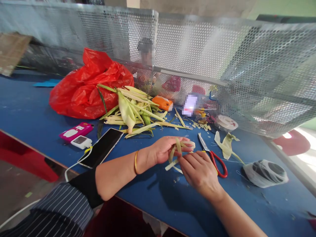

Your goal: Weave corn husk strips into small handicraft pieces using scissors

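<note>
Pale green corn husk strips (178, 144), bent into loops, are between my two hands above the blue table. My left hand (164, 149) has its fingers closed round them, palm turned up. From the other side my right hand (199, 168) pinches the strips' lower part, its knuckles toward me. Loose ends hang below the fingers. Just beyond my right hand lie red-handled scissors (218, 164), blades pointing away. A heap of corn husks (138, 112) spreads behind my hands. To the right are a torn husk piece (227, 144) and a wrapped spool of thread (265, 172).
A red plastic bag (91, 89) stands at the back left. Near it lie a dark phone (102, 148), a pink power bank (76, 131) and a white cable. An orange packet (162, 103), a lit screen (189, 104) and a tape roll (226, 122) sit before the perforated metal panel (192, 46).
</note>
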Action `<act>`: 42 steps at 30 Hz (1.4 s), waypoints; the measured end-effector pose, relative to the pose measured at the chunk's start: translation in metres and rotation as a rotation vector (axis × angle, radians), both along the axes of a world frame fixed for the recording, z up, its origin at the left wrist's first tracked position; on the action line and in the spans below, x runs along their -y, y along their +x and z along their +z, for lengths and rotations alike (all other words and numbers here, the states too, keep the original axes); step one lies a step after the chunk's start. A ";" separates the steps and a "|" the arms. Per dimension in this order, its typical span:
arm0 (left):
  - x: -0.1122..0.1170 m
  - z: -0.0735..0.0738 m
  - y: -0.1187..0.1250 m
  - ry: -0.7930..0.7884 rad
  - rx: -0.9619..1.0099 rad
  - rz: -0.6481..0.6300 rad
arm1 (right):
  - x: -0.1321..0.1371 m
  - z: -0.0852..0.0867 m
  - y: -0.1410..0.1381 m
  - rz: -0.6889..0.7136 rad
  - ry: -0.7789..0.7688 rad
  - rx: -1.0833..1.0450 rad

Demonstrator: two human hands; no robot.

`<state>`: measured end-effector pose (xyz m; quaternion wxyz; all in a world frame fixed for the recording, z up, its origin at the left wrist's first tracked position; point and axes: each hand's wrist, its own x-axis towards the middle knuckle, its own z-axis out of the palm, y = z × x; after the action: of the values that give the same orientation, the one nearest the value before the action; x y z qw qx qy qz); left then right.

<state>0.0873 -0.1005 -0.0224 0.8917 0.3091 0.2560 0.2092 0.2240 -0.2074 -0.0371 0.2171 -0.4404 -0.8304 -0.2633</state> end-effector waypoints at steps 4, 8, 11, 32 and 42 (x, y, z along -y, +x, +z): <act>-0.001 0.001 -0.002 -0.037 0.024 0.035 | -0.005 -0.004 0.002 0.041 -0.063 0.013; 0.003 0.003 -0.001 -0.045 0.023 0.081 | -0.002 0.000 0.004 0.162 -0.047 -0.021; 0.006 0.001 0.001 -0.036 0.022 0.082 | 0.002 0.002 0.002 0.221 -0.066 -0.127; 0.016 -0.009 0.007 0.171 -0.104 0.081 | -0.005 -0.004 -0.003 0.060 -0.115 -0.521; 0.017 -0.003 0.007 0.373 -0.216 0.111 | -0.008 -0.006 0.000 -0.008 -0.454 -1.628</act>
<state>0.0939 -0.1177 -0.0255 0.7736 0.4746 0.3236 0.2675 0.2238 -0.1996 -0.0430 0.6530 -0.5285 -0.4461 0.3086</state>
